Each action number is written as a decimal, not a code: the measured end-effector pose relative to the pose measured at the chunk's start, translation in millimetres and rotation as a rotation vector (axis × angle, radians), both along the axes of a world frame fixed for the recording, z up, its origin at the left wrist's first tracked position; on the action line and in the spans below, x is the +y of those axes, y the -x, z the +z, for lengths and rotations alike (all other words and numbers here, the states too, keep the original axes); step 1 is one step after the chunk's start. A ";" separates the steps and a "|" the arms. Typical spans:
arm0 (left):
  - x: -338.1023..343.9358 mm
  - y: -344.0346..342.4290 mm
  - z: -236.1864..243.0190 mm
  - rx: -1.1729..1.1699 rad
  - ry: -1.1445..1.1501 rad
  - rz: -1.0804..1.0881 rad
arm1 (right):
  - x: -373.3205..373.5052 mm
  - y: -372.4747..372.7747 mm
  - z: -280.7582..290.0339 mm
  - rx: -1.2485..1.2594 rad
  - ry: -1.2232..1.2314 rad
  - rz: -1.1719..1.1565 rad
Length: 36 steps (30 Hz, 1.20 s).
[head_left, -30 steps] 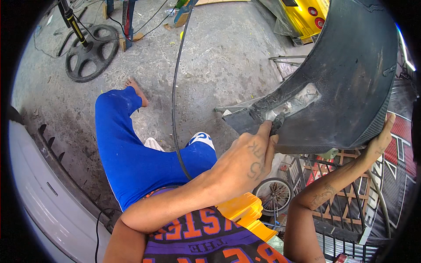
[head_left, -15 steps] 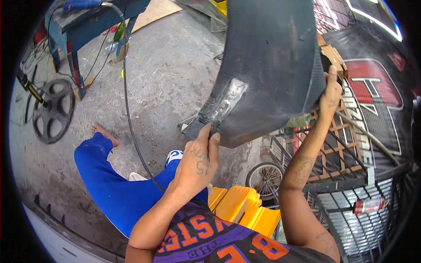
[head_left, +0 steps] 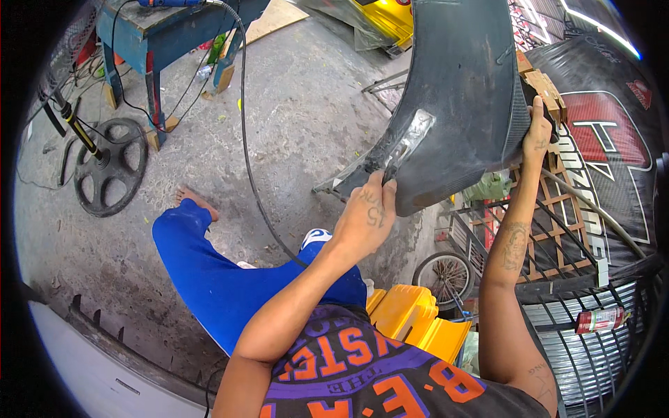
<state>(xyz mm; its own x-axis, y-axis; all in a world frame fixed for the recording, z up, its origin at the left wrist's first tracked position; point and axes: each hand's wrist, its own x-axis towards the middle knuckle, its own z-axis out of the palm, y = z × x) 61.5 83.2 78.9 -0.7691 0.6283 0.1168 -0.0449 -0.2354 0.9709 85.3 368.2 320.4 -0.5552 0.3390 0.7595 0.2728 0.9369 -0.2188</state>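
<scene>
A dark curved panel point(head_left: 456, 90) is held up in front of the person, its upper end beyond the top of the view. It looks light for its length and stiff, though probably a little springy and apt to crack near its thin lower corner; its smooth, dusty face may slip under fingers. The textured right edge seems the best place to hold, well away from the pale patch point(head_left: 418, 132) by the lower left edge.

The right hand point(head_left: 536, 136) is curled round that right edge, most of its fingers hidden behind it. The left hand point(head_left: 366, 216) is closed to a pinch beside the lower left corner.

A blue desk point(head_left: 188, 42) stands well apart at upper left; a round black base point(head_left: 104, 167) sits on the floor point(head_left: 300, 118) near its left legs. Yellow parts point(head_left: 408, 310) crowd the space between the arms, just below a spoked wheel point(head_left: 444, 272). A black cable point(head_left: 245, 125), likeliest to snag, hangs from the blue tool point(head_left: 171, 3) on the desk and passes behind the left forearm point(head_left: 293, 306). The left hand's fingertips grip a small dark implement point(head_left: 391, 170).
</scene>
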 end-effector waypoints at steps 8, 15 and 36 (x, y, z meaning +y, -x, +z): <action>-12.7 3.3 25.9 -0.182 -0.008 -0.160 | -0.7 -4.6 0.3 -0.002 0.011 0.014; -9.0 4.1 25.5 -0.157 0.006 -0.137 | 7.2 -8.1 6.4 -0.073 -0.005 -0.018; 6.3 -6.3 15.4 -0.058 -0.053 -0.053 | 29.4 -6.7 3.4 -0.003 -0.035 0.034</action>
<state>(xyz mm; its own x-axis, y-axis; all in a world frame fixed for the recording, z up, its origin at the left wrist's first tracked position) 67.9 89.5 94.3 -0.7411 0.6627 0.1073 -0.1145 -0.2822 0.9525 92.0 397.7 323.8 -0.5685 0.2931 0.7687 0.2410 0.9527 -0.1850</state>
